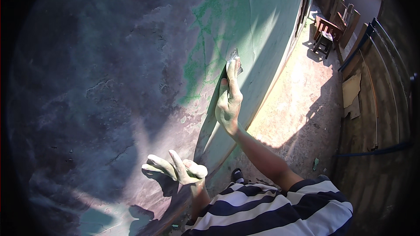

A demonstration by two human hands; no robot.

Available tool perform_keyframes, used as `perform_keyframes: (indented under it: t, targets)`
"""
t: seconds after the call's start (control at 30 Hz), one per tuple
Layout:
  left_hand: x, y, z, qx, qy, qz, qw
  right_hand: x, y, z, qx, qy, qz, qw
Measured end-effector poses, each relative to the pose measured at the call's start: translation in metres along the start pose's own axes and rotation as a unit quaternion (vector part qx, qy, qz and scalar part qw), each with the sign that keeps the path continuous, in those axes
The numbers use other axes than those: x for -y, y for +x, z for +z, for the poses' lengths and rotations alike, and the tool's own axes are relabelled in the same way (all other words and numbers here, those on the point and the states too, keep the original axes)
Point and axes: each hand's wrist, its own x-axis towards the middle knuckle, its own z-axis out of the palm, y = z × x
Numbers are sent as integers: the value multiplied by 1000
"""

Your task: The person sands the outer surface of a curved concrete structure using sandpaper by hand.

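Note:
My right hand (229,100) reaches up to the wall (258,39), its fingers closed on a thin, shiny grey flat piece (235,55) pressed to the surface. Most of that piece is hidden by the fingers; it may be a scraper blade, but I cannot tell for sure. Lower down and to the left, my left hand (177,168) is held by the wall with its fingers apart and nothing in it. Pale dust coats both hands. Around the right hand, green paint (202,57) is patchy, with bare purplish-grey plaster to its left.
A sunlit concrete path (291,105) runs along the wall's right side. Farther along it stand a wooden bench (331,25) and a small dark stool (324,43). A fence (367,122) with thin pipes borders the far right. My sandalled foot (237,175) is below.

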Motion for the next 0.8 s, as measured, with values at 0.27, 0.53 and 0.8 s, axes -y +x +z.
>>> perform_keyframes:
  t: [0.27,0.53,0.8]
  targets:
    - [-4,-7,53,44,161,46,985,-25,-40,-18,71,-68,-73,992]
    - [-3,-10,50,14,156,50,986,-8,4,-8,26,-64,-73,995]
    - [-3,-10,48,0,161,41,986,-19,-2,-10,64,-92,-133,985]
